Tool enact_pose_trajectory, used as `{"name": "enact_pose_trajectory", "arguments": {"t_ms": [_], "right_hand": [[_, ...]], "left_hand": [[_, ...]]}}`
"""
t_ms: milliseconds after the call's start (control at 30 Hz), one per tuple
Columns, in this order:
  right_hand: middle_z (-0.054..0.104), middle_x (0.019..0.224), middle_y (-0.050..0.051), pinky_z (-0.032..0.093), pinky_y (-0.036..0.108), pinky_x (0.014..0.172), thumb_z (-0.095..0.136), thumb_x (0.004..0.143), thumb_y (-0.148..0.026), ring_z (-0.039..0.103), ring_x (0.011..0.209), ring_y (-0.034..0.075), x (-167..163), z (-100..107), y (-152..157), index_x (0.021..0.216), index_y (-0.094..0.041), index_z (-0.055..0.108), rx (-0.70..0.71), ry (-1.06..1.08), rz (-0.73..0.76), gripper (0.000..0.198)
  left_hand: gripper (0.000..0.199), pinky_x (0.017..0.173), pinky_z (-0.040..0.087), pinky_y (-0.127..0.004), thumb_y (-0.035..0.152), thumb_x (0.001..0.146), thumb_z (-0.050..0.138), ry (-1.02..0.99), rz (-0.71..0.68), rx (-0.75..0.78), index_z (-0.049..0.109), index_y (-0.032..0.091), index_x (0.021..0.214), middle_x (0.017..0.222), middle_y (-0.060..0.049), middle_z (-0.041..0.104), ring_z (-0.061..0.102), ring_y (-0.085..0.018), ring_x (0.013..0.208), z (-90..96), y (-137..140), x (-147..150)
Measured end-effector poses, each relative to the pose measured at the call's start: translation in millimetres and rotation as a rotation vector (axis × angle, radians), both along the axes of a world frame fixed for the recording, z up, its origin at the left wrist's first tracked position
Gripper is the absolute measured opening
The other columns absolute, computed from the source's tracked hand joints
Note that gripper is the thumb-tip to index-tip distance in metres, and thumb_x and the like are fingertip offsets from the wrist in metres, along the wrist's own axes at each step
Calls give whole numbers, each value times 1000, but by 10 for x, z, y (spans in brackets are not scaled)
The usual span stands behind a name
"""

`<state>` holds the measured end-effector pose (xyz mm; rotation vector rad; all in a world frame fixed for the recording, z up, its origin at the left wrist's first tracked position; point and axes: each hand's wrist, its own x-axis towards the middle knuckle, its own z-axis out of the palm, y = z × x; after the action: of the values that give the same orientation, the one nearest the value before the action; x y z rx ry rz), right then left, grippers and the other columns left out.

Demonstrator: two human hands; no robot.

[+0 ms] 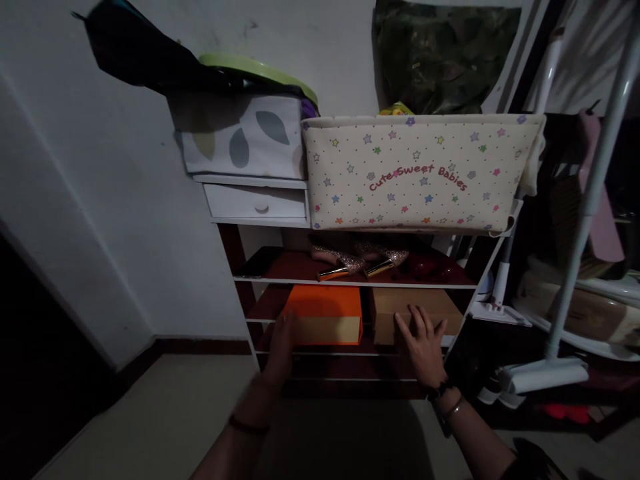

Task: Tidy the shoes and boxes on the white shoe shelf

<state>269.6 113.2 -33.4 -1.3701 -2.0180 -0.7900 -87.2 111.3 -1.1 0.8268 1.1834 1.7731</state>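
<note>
An orange box with a pale yellow front panel sits on a lower shelf of the rack. At its left side is my left hand, dark and blurred; its fingers do not show clearly, and I cannot tell whether they touch the box. To the right of the orange box lies a brown cardboard box. My right hand rests against the front of that cardboard box with its fingers spread.
Glittery high-heeled shoes stand on the shelf above the boxes. On top are a star-printed fabric bin, a leaf-patterned box and a small white drawer. A mop pole and a pink brush stand at right.
</note>
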Motion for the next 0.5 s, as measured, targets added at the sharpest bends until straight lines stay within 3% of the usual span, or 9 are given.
{"name": "enact_pose_trajectory", "arguments": {"t_ms": [133, 333, 433, 500], "right_hand": [[43, 164, 21, 8, 82, 119, 71, 94, -36, 35, 153, 42, -1, 20, -2, 157, -33, 51, -10, 8, -1, 65], [35, 168, 23, 12, 84, 118, 77, 91, -45, 32, 155, 45, -14, 78, -104, 160, -30, 44, -47, 45, 56, 78], [35, 166, 24, 23, 77, 120, 67, 99, -42, 34, 154, 42, -26, 210, -195, 164, -27, 34, 10, 166, 129, 75], [48, 157, 22, 37, 66, 119, 61, 102, -40, 46, 146, 37, -37, 403, -208, 165, -25, 31, 13, 340, 223, 72]], "left_hand": [[72, 96, 55, -44, 74, 76, 77, 24, 44, -35, 71, 16, 119, 106, -10, 74, 68, -32, 108, 7, -5, -6], [65, 110, 47, -49, 73, 86, 65, 165, 59, -57, 67, 18, 121, 124, -14, 69, 61, -35, 122, 37, -49, 4], [55, 121, 35, -51, 61, 89, 64, 401, 250, 29, 64, 19, 125, 134, -17, 63, 53, -37, 134, 165, -131, 15], [52, 127, 28, -49, 53, 87, 68, 583, 398, 164, 63, 21, 129, 140, -17, 58, 48, -36, 139, 336, -171, 45]]}}
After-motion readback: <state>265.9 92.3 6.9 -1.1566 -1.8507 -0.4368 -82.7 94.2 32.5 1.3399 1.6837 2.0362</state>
